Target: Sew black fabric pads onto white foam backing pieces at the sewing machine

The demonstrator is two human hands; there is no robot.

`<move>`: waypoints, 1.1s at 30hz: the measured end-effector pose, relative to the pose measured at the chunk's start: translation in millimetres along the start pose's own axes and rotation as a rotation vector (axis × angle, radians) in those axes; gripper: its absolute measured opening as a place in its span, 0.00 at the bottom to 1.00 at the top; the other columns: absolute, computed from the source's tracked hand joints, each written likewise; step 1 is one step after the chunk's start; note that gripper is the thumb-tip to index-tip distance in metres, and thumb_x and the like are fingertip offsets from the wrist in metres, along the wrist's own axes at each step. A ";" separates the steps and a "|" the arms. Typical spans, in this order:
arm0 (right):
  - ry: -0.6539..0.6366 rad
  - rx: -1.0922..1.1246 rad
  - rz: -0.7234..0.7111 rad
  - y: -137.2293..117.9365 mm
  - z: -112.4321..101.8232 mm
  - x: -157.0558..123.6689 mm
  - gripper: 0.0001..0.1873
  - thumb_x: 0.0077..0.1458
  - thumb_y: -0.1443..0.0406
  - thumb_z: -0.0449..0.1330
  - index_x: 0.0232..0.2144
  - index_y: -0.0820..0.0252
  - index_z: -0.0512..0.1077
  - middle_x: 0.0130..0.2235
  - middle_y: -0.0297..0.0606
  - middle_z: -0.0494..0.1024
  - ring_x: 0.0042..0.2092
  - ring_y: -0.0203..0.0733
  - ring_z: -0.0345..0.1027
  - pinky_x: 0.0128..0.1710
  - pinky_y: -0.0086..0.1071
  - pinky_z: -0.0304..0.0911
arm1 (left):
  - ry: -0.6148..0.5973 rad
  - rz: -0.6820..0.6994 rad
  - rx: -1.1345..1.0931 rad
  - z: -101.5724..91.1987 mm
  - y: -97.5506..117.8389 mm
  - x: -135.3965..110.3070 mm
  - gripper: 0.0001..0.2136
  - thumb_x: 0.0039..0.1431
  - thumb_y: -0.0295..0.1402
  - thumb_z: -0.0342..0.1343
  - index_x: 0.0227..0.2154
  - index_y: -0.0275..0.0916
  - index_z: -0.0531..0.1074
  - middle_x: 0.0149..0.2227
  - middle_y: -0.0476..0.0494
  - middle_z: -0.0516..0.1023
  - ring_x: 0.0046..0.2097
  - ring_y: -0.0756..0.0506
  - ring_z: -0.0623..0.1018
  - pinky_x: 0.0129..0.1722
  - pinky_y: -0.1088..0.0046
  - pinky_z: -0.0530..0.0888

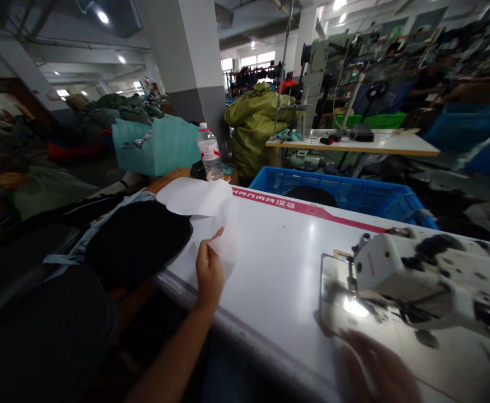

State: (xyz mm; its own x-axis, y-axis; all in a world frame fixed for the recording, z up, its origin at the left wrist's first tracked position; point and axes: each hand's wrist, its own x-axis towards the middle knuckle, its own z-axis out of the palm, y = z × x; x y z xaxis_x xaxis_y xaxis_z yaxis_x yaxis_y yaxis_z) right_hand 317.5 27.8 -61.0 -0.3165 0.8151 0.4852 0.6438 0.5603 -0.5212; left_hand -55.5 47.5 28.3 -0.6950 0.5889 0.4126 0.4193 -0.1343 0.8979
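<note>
My left hand (pixel 209 270) reaches out over the near left edge of the white sewing table (pixel 278 257) and pinches a thin white fabric piece (pixel 223 235) between thumb and fingers. More white pieces (pixel 194 197) lie stacked just beyond it. Black fabric (pixel 138 240) is piled to the left of the hand. My right hand (pixel 374 372) is a motion-smeared shape at the bottom right, near the metal plate (pixel 332 291) under the white sewing machine (pixel 429 274); its fingers cannot be made out.
A blue plastic crate (pixel 354 193) stands behind the table. A water bottle (pixel 210 152) and a teal bag (pixel 156 145) sit at the back left. Another sewing station (pixel 354 140), yellow-green sacks (pixel 255 126) and a person at the far right fill the background.
</note>
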 end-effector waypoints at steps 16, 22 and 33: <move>-0.217 1.089 0.868 -171.4 40.0 70.3 0.35 0.49 0.45 0.70 0.51 0.58 0.69 0.32 0.32 0.76 0.30 0.39 0.66 0.29 0.33 0.62 | -0.467 0.088 0.139 -86.9 -16.4 -154.8 0.20 0.75 0.32 0.40 0.64 0.48 0.66 0.64 0.41 0.74 0.67 0.41 0.71 0.70 0.49 0.66; 0.128 0.143 0.482 -137.9 -25.9 60.1 0.42 0.59 0.45 0.62 0.67 0.60 0.61 0.31 0.32 0.71 0.32 0.43 0.67 0.36 0.38 0.64 | -0.785 0.414 0.552 -66.6 0.9 -151.8 0.27 0.69 0.44 0.57 0.66 0.41 0.65 0.68 0.34 0.67 0.70 0.30 0.65 0.68 0.35 0.63; -0.199 -0.341 -0.369 -89.8 25.2 21.7 0.22 0.71 0.56 0.49 0.58 0.58 0.71 0.61 0.52 0.74 0.63 0.60 0.66 0.64 0.62 0.53 | -0.748 0.375 0.639 -89.6 5.3 -95.1 0.20 0.70 0.44 0.55 0.61 0.46 0.72 0.64 0.39 0.73 0.66 0.37 0.71 0.70 0.45 0.61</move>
State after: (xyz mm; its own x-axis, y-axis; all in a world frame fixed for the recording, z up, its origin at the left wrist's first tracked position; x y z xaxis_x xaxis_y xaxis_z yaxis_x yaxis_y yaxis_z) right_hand 235.3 -1.1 -21.4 -0.6691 0.6037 0.4334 0.6440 0.7621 -0.0674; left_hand -39.6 -80.6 7.6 -0.0106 0.9678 0.2515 0.9142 -0.0925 0.3946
